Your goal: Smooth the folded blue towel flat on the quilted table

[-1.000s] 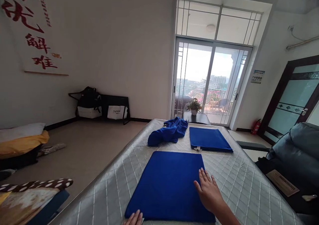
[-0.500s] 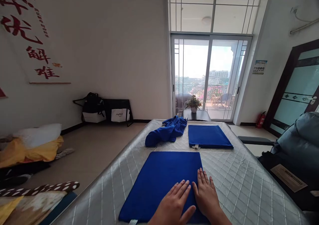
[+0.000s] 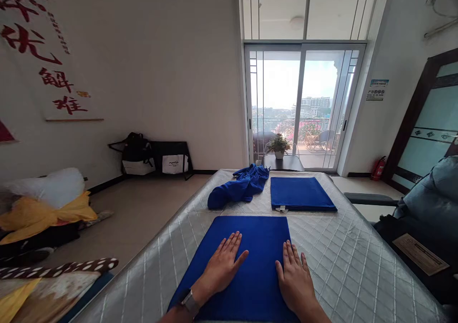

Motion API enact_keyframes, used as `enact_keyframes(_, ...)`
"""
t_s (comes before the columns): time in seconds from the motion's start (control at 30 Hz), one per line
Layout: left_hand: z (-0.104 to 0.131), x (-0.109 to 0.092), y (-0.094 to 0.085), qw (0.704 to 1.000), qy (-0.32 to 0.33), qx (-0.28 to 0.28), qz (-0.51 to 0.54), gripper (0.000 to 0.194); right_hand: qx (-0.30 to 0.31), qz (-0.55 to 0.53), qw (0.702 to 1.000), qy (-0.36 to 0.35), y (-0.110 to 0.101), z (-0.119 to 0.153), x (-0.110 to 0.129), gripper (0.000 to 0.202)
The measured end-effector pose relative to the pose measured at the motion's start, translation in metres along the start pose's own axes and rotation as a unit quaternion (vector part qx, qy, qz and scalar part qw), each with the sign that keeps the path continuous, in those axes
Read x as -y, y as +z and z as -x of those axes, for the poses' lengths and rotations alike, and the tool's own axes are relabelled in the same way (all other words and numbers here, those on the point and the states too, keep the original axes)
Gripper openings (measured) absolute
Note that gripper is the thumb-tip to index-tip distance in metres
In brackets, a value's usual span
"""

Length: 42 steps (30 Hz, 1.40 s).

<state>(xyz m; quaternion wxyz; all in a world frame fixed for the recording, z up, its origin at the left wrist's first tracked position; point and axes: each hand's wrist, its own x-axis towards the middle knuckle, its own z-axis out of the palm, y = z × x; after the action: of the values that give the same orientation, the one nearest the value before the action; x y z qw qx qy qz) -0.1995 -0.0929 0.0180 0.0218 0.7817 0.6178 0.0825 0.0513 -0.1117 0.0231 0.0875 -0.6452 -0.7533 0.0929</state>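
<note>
A blue cloth, flat and roughly rectangular, lies in front of me on a silvery quilted mattress. My left hand rests palm down on the left half of the cloth, fingers stretched out, a watch on its wrist. Along the cloth's right edge my right hand lies flat with its fingers extended. Neither hand grips anything. Beyond are a neatly folded blue cloth with a white tag, at the right, and a crumpled blue cloth at the left.
A potted plant stands on a dark chair past the mattress's far end. To the right is a grey padded armchair. On the left floor lie yellow and clear plastic bags and a patterned fabric.
My left hand has moved left across the blue cloth, away from my right hand, and its watch has come into view. The right hand stays at the right edge. The camera view has shifted slightly.
</note>
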Motion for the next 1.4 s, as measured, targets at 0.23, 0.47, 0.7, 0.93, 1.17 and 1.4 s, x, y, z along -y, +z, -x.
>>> enact_keyframes(0.23,0.009,0.081,0.001,0.995,-0.102,-0.016,-0.006,0.075,-0.007,0.028,1.0,-0.005,0.004,-0.001,-0.001,0.067)
enact_keyframes(0.47,0.007,0.084,0.008,0.992,-0.128,-0.017,0.013,0.089,0.011,0.043,0.999,0.001,0.002,-0.002,-0.002,0.068)
enact_keyframes(0.7,0.008,0.079,0.002,0.99,-0.139,-0.031,0.012,0.095,0.028,0.063,0.998,0.011,-0.015,-0.032,0.0,0.066)
enact_keyframes(0.93,0.007,0.085,0.01,0.991,-0.123,-0.05,0.004,0.088,0.006,0.064,0.998,0.007,-0.025,-0.095,0.005,0.064)
enact_keyframes(1.17,0.008,0.081,0.005,0.991,-0.135,-0.022,-0.001,0.09,-0.004,0.052,0.998,0.018,-0.002,-0.111,-0.009,0.065)
enact_keyframes(1.4,0.009,0.089,0.006,0.992,-0.122,-0.038,-0.006,0.081,-0.01,0.034,0.999,0.015,-0.001,-0.113,-0.011,0.065)
